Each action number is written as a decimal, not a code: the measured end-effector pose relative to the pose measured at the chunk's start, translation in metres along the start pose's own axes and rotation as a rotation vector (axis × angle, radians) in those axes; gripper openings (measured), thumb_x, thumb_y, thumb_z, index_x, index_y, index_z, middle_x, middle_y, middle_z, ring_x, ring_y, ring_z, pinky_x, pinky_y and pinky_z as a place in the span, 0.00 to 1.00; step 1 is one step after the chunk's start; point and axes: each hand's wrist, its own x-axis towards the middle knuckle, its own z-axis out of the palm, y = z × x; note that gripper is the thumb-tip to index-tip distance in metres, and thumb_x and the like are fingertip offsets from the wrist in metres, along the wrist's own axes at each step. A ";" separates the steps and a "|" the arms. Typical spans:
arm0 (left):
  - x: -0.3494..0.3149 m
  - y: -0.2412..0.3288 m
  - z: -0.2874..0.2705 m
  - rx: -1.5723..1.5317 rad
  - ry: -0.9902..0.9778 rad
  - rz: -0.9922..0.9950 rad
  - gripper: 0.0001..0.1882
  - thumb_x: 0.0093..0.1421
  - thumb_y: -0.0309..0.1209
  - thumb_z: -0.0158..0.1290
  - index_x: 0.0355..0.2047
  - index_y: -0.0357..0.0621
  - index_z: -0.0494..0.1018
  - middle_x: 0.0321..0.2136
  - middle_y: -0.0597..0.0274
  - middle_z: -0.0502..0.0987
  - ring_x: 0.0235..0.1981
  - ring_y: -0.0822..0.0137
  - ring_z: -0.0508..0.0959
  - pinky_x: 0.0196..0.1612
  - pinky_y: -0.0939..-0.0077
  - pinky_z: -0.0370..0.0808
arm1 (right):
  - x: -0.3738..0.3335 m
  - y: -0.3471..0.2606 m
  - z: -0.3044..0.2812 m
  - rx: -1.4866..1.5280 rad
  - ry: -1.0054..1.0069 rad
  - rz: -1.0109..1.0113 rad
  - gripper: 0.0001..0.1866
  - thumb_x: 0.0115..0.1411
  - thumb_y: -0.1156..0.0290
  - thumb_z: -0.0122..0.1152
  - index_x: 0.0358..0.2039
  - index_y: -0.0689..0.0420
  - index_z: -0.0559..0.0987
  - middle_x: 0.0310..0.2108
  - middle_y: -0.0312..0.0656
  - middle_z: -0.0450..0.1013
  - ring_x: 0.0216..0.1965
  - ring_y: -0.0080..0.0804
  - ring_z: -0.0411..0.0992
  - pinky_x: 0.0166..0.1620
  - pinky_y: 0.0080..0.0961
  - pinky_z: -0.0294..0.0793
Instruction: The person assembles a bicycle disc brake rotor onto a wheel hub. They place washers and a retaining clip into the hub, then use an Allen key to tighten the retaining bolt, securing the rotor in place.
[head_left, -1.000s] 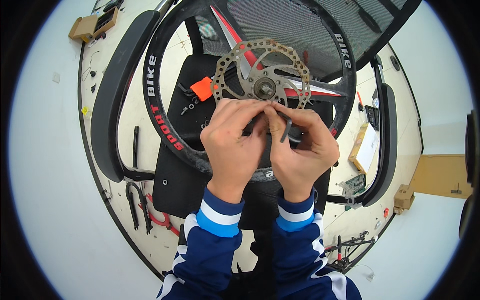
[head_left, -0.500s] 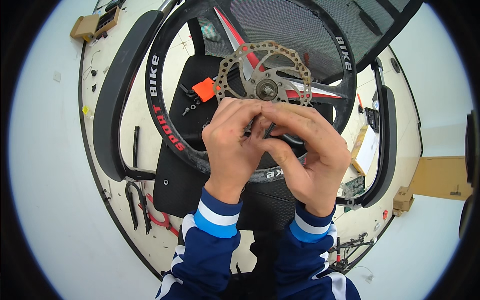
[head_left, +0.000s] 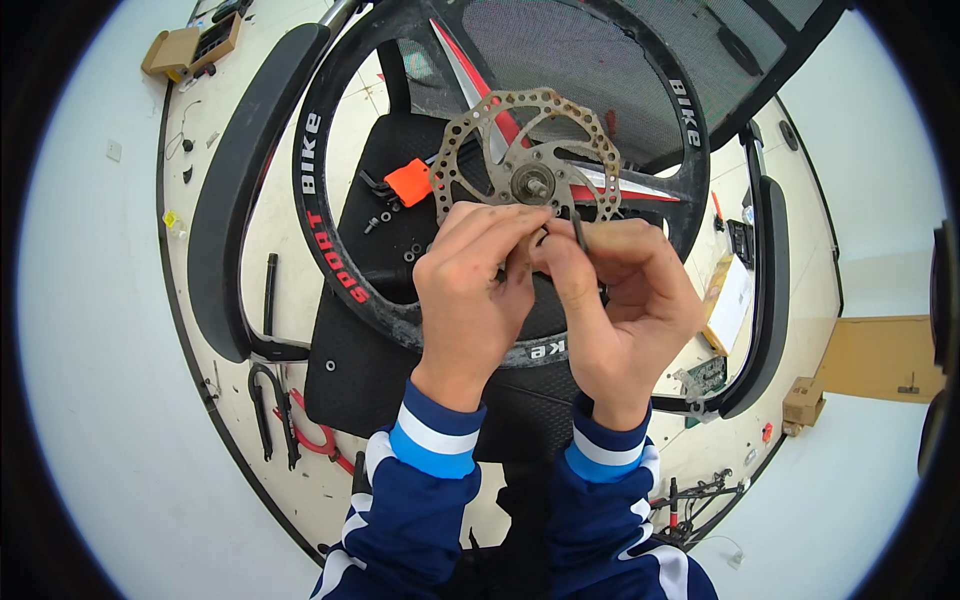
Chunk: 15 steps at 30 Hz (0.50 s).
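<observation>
A bicycle wheel [head_left: 309, 215] with red, white and black spokes lies across an office chair. On its hub sits a drilled disc brake rotor [head_left: 455, 133], with the threaded axle [head_left: 537, 187] sticking up. My right hand [head_left: 632, 290] pinches a thin dark rod, apparently a hex key [head_left: 580, 232], between thumb and forefinger at the rotor's near edge. Against those fingertips, my left hand [head_left: 463, 285] is closed, thumb and fingers together; whatever it grips is hidden. Left of the rotor, an orange holder [head_left: 409, 182] with black hex keys rests on the seat.
A bolt [head_left: 371, 225] and several nuts lie on the black seat [head_left: 350, 395], one nut [head_left: 331, 366] near its left edge. Armrests [head_left: 250, 180] flank the wheel. On the floor are a bicycle fork [head_left: 275, 415], a red part [head_left: 318, 437] and an open cardboard box [head_left: 172, 52].
My right hand has turned and its fingers have drawn in, so the dark rod now stands out above the forefinger. The wheel and rotor sit slightly lower in view.
</observation>
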 end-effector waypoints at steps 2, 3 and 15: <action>0.001 0.001 -0.003 0.000 -0.035 -0.036 0.18 0.47 0.12 0.58 0.38 0.40 0.84 0.32 0.57 0.84 0.32 0.62 0.81 0.35 0.74 0.78 | 0.002 -0.001 -0.003 -0.043 -0.057 -0.022 0.10 0.55 0.85 0.68 0.39 0.66 0.83 0.32 0.45 0.81 0.35 0.32 0.81 0.40 0.24 0.79; 0.002 0.001 -0.004 0.000 -0.052 -0.054 0.18 0.47 0.11 0.58 0.38 0.40 0.84 0.31 0.57 0.84 0.31 0.62 0.81 0.34 0.74 0.78 | 0.003 0.006 -0.007 -0.074 -0.095 -0.057 0.12 0.55 0.85 0.68 0.41 0.65 0.84 0.34 0.46 0.81 0.35 0.33 0.82 0.40 0.24 0.80; 0.005 0.000 -0.008 -0.042 -0.086 -0.025 0.21 0.44 0.09 0.55 0.38 0.40 0.84 0.32 0.56 0.83 0.32 0.60 0.80 0.34 0.73 0.76 | 0.006 -0.001 -0.012 -0.121 -0.129 -0.070 0.16 0.55 0.88 0.64 0.45 0.63 0.84 0.38 0.47 0.82 0.38 0.33 0.82 0.42 0.24 0.80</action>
